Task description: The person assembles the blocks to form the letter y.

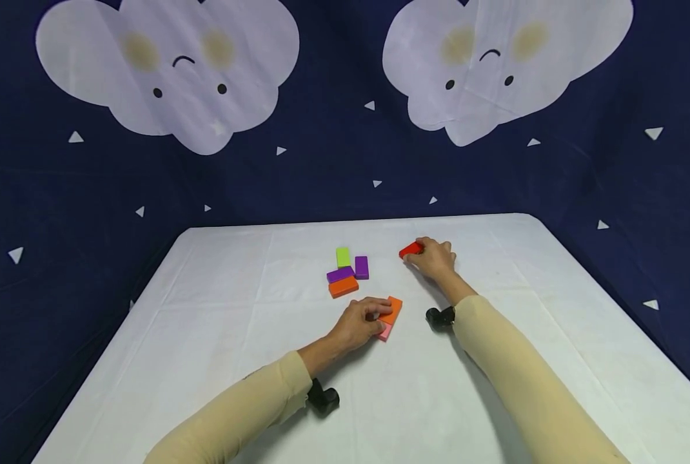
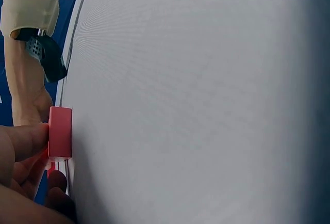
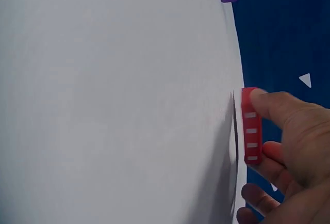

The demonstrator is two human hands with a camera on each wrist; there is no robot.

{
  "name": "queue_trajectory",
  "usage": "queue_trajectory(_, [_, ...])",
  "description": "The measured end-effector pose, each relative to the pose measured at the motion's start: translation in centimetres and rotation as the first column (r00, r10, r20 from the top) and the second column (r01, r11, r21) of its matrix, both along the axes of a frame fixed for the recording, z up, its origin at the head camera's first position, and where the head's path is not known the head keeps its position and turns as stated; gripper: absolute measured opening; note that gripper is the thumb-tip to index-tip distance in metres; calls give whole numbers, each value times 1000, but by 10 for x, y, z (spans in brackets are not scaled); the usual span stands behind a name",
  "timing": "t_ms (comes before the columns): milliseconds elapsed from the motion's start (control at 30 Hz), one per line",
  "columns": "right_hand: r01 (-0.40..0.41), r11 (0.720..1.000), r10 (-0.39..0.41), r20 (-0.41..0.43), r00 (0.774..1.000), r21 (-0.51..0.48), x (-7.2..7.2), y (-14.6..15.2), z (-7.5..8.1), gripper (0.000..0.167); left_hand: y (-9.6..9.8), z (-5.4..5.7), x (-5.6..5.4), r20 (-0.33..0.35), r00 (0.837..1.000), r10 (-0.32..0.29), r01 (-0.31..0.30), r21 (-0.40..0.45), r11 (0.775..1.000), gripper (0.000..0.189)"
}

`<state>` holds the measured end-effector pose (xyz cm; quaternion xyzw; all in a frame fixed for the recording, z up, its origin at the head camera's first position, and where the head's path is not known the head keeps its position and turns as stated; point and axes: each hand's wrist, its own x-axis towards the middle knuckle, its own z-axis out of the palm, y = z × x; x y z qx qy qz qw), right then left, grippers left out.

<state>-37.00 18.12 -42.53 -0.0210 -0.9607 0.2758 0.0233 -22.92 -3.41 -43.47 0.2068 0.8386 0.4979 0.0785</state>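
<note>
Near the middle of the table, my left hand holds an orange block and a pink block set end to end. Its fingers reach over the orange one while the thumb lies against the pink one. In the left wrist view the pink block shows its side, with the thumb pressed to it; the orange one is hidden there. Farther back and to the right, my right hand pinches a red block between thumb and fingers. A row of pale rectangles marks the red block's side in the right wrist view.
Left of the right hand lie a lime green block, an upright-lying purple block, a slanted purple block and another orange block, grouped closely. A white cloth covers the table; a dark blue curtain hangs behind it.
</note>
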Motion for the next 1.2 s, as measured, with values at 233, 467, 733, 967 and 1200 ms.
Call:
queue_trajectory(233, [-45,995,44,-17,999,-88,13,7,7,66,-1,-1,1,-22,1000,-13,13,12,1000,32])
queue_trajectory(467, [-104,987,101,-30,994,-125,32,10,12,65,-2,1,3,32,999,25,-26,25,999,32])
queue_trajectory(733, [-185,973,185,-17,983,-138,50,9,15,64,-3,3,3,34,999,32,-33,26,999,33])
queue_trajectory(967, [-252,960,254,-4,967,-124,64,7,10,63,-2,5,2,20,1000,23,-24,20,1000,33])
queue_trajectory(1200, [-288,950,290,-1,957,-121,71,9,0,61,0,2,3,1,1000,2,-2,31,1000,33])
